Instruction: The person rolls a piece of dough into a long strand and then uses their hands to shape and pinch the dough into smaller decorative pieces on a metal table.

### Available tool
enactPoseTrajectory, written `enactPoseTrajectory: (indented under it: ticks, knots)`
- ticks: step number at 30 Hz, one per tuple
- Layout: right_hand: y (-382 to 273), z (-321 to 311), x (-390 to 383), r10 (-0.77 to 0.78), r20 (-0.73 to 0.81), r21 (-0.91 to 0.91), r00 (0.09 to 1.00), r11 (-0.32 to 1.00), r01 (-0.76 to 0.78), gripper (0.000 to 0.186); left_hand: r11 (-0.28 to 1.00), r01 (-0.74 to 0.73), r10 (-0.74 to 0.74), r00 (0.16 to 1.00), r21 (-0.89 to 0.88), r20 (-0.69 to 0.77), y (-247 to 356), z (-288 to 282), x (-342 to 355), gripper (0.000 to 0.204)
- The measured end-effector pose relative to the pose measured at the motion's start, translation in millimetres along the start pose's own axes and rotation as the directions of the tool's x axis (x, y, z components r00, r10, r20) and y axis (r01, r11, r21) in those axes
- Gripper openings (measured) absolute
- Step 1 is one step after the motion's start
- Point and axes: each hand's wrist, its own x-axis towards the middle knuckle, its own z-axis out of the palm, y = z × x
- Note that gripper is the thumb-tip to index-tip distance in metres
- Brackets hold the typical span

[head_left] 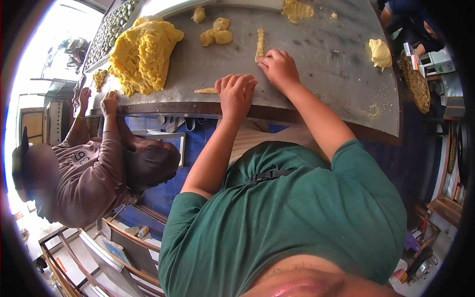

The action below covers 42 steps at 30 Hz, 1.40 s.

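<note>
On the steel table (326,59), my left hand (235,94) rests with curled fingers over a thin dough strip (203,91), whose pale end sticks out to the left; its underside is hidden. My right hand (279,69), a little higher and to the right, has its fingertips closed on the lower end of a twisted dough piece (261,39) lying lengthwise away from me. A large yellow dough mound (141,54) sits left of both hands. Behind it are smaller lumps (216,32), and a flattened patch (297,10) lies at the back.
A co-worker (91,183) crouches at left, both hands at the table edge beside a small dough piece (99,79). A tray of small pieces (111,29) stands back left. Another dough lump (379,53) lies at right, near another person (405,15) and a basket (415,89).
</note>
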Motion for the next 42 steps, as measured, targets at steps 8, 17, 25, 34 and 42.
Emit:
enactPoseTrajectory:
  ticks: [8, 17, 25, 34, 42]
  knots:
    - [-39, -17, -48, 0.286, 0.291, 0.622, 0.913, 0.669, -0.408, 0.023, 0.994, 0.1, -0.094, 0.987, -0.04, 0.131, 6, 0, 1, 0.025]
    - [-35, -15, -47, 0.282, 0.296, 0.665, 0.913, 0.625, -0.409, 0.022, 0.998, 0.003, -0.014, 0.986, 0.065, 0.167, -1, 6, -3, 0.023]
    - [-39, -16, -48, 0.285, 0.092, 0.554, 0.954, 0.781, -0.287, 0.016, 0.998, -0.059, 0.06, 0.996, -0.018, 0.073, -1, 2, -5, 0.014]
    - [-8, -6, -9, 0.317, 0.177, 0.346, 0.932, 0.866, -0.36, 0.024, 0.99, -0.14, 0.139, 0.989, 0.005, 0.044, 8, 2, -5, 0.011]
    - [6, 0, -6, -0.073, 0.165, -0.069, 0.984, 0.994, 0.085, 0.024, 0.999, -0.051, 0.05, 0.998, 0.019, 0.048, 5, -1, -2, 0.013]
